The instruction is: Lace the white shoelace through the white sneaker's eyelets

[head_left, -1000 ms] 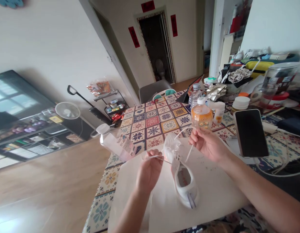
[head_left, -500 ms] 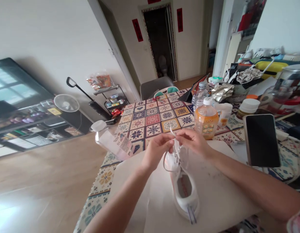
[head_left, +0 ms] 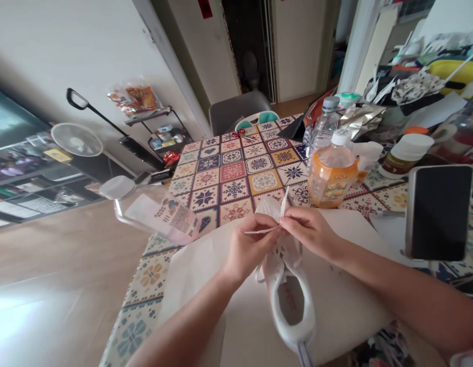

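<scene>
A white shoe [head_left: 293,306] lies on a white sheet [head_left: 244,316], its heel toward me and its toe pointing away. Above its laced part, my left hand [head_left: 253,244] pinches a white shoelace [head_left: 284,201]. My right hand [head_left: 308,229] has its thumb and fingers pressed on the lace too, and the fingertips of both hands meet. One lace end stands up above my right fingertips; another stretch runs leftward across my left fingers. Both hands partly cover the front of the shoe.
A clear jar [head_left: 144,206] lies tilted at the left table edge. To the right stand an orange-wrapped bottle [head_left: 331,176], a clear bottle [head_left: 325,125] and a phone [head_left: 439,214]. Red scissors [head_left: 244,134] rest on the patterned tablecloth [head_left: 233,172].
The view has shifted closer to the table. The lace between my hands has changed shape: a stretch now extends left over my left fingers, and the loop hanging by my left hand is gone.
</scene>
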A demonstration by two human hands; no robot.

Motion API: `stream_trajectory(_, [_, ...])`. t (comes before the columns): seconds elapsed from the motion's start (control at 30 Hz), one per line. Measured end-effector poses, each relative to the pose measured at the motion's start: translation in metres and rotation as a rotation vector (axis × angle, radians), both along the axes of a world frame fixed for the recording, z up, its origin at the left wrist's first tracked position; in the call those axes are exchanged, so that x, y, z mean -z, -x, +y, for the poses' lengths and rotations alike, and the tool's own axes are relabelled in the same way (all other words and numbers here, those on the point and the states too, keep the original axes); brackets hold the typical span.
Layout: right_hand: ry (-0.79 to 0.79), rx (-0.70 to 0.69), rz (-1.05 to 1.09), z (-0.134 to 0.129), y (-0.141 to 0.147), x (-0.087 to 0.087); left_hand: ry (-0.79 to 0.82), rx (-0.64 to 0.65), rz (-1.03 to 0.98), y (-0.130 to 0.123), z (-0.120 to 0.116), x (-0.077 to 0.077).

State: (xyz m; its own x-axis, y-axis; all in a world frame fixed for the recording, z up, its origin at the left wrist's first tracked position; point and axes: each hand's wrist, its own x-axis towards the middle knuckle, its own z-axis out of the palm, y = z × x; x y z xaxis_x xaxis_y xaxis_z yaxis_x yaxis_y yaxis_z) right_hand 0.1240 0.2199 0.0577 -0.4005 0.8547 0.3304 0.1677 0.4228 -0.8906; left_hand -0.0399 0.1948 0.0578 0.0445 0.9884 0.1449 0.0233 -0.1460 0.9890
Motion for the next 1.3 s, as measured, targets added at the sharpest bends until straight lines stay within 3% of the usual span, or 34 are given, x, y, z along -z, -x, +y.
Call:
stream_trajectory(0.13, [0.084, -0.032, 0.102, 0.0, -0.002, 0.004, -0.003, -0.032, 0.053, 0.001, -0.004, -0.001])
stream_trajectory(0.33, [-0.149, -0.142, 0.002, 0.001, -0.005, 0.001, -0.121, -0.039, 0.051, 0.009, -0.003, -0.002])
stream_trajectory(0.5, [-0.165, -0.136, -0.035, 0.003, -0.006, 0.006, 0.069, 0.001, -0.128, 0.011, 0.0, 0.002])
stream_trajectory(0.67, [-0.588, -0.054, -0.071, 0.003, -0.006, 0.017, 0.228, 0.027, -0.368, 0.008, 0.001, 0.0])
stream_trajectory(0.77, [-0.677, -0.055, -0.06, 0.002, -0.004, 0.017, 0.254, 0.059, -0.362, 0.006, 0.0, 0.0])
stream_trajectory(0.9, [-0.484, -0.062, 0.087, 0.002, -0.005, 0.011, 0.223, 0.126, -0.425, 0.01, 0.005, -0.003])
stream_trajectory(1.07, [0.017, -0.23, 0.498, 0.007, -0.012, 0.0, 0.216, 0.132, -0.812, 0.032, 0.019, -0.014])
stream_trajectory(1.13, [0.222, -0.264, 0.617, 0.007, -0.015, -0.005, 0.287, 0.232, -0.879, 0.046, 0.024, -0.015])
stream_trajectory(1.2, [0.387, -0.294, 0.65, 0.008, -0.02, -0.01, 0.406, 0.451, -0.754, 0.061, 0.027, -0.014])
stream_trajectory(1.3, [0.541, -0.381, 0.561, 0.012, -0.029, -0.014, 0.547, 0.722, -0.37, 0.077, 0.028, -0.011])
